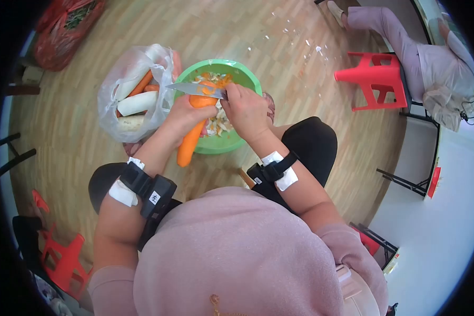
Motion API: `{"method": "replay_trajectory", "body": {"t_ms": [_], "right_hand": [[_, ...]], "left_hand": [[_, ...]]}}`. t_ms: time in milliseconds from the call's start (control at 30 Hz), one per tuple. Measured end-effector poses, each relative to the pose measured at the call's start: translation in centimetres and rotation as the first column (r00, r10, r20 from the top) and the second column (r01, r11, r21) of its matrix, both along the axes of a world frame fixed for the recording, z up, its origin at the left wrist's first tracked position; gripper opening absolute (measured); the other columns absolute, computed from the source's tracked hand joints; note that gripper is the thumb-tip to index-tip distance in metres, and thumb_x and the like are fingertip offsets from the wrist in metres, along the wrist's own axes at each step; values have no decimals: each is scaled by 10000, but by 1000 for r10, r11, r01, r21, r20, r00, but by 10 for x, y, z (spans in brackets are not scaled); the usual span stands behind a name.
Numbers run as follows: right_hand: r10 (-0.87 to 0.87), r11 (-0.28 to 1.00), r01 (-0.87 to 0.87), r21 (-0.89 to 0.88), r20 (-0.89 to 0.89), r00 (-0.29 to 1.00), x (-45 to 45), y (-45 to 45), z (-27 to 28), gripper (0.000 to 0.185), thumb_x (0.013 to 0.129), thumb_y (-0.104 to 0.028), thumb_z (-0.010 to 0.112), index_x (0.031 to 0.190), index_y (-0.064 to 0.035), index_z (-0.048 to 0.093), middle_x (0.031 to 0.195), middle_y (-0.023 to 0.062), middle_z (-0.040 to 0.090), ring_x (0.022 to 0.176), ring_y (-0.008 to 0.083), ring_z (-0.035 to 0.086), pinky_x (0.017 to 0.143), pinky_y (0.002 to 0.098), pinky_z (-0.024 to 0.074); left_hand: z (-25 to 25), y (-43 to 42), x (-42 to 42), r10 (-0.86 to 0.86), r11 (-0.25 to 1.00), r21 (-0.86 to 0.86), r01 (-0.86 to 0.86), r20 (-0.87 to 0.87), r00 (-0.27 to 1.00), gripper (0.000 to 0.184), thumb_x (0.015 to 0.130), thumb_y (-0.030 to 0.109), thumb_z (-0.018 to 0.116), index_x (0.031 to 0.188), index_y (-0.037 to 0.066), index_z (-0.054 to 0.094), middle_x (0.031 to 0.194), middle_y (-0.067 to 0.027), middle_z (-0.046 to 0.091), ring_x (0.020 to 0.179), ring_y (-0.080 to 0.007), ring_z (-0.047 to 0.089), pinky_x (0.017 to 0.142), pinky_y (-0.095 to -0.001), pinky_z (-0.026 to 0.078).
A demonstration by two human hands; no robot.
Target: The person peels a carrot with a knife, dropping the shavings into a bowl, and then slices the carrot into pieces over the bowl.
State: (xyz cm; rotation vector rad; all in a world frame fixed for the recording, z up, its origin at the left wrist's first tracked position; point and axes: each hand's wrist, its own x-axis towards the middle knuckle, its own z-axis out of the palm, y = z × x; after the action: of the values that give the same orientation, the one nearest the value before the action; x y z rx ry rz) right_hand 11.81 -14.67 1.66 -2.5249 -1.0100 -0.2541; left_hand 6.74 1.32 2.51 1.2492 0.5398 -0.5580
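Note:
An orange carrot (188,145) slants over the left side of a green basin (249,73), with my left hand (187,114) closed around its middle. My right hand (244,109) grips a knife (192,89) by its handle. The blade points left and lies across the carrot's upper part, where a cut orange piece shows. Orange and pale peelings (219,125) lie in the basin below both hands. Beside the basin on the left, an open clear plastic bag (108,108) holds white radishes (137,103) and carrots.
A red bag (63,45) with greens stands at the upper left. At the right, a person (405,52) is near a red stool (374,79). White scraps (318,49) lie on the wooden floor. Another red stool (66,260) is at the lower left.

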Motion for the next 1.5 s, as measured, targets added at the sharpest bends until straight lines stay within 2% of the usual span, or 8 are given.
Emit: {"method": "replay_trajectory", "body": {"t_ms": [167,300,567,767,1000,1200,1300,1500], "right_hand": [[-108,993,103,-56,-112,988,3,-9,-17,192,759,-177,657,857,-80,524,723,64,609,668,252,616,564,356,472],[-303,936,264,-233,-152,941,13,-18,-23,152,810,-208,611,865,-87,538,699,79,630,628,271,619,570,375,475],[-42,995,60,82,-200,979,0,-1,-4,172,778,-200,631,815,-76,517,647,93,592,575,263,607,501,364,470],[14,994,3,112,-151,988,-1,0,-8,173,749,-182,648,812,-88,516,659,58,578,595,235,605,496,351,464],[-63,995,72,66,-117,991,1,-2,-6,207,723,-108,679,862,-77,529,727,62,604,671,235,624,556,345,477],[-80,994,83,73,-46,996,6,-9,-25,196,729,-186,674,824,-95,528,666,48,585,601,223,614,505,347,476],[-247,969,244,-48,-94,964,14,-18,-29,190,743,-191,669,827,-92,529,674,50,595,607,231,619,509,354,479],[-135,989,144,43,-172,976,10,-10,-16,148,782,-201,630,826,-91,541,634,93,608,559,269,605,508,367,477]], "left_hand": [[1,-1,1,111,993,41,-111,5,994,364,695,128,685,1006,31,521,681,-40,530,479,-124,514,422,-264,449],[7,2,-2,-8,1000,26,8,10,1000,352,698,127,682,1001,38,528,678,-35,530,461,-124,511,422,-266,447],[1,1,-3,54,998,-20,-55,-17,998,304,708,121,675,967,54,530,682,-37,530,481,-123,518,431,-263,445],[-2,4,-3,75,991,-114,-72,22,997,318,715,115,670,982,40,516,673,-44,524,481,-133,518,429,-268,439],[4,3,-3,90,979,-180,-91,-13,996,330,729,137,667,998,35,506,648,-52,519,444,-143,505,422,-266,429],[4,8,-6,68,979,-191,-77,-51,996,273,730,176,668,919,40,526,641,-44,517,432,-140,500,406,-265,421],[6,10,-6,-30,979,-202,36,33,999,275,729,181,671,919,45,527,632,-38,514,430,-134,499,398,-264,416],[3,8,-7,-33,984,-174,34,12,999,303,749,207,682,949,46,521,638,-30,516,460,-127,510,440,-259,443]]}}
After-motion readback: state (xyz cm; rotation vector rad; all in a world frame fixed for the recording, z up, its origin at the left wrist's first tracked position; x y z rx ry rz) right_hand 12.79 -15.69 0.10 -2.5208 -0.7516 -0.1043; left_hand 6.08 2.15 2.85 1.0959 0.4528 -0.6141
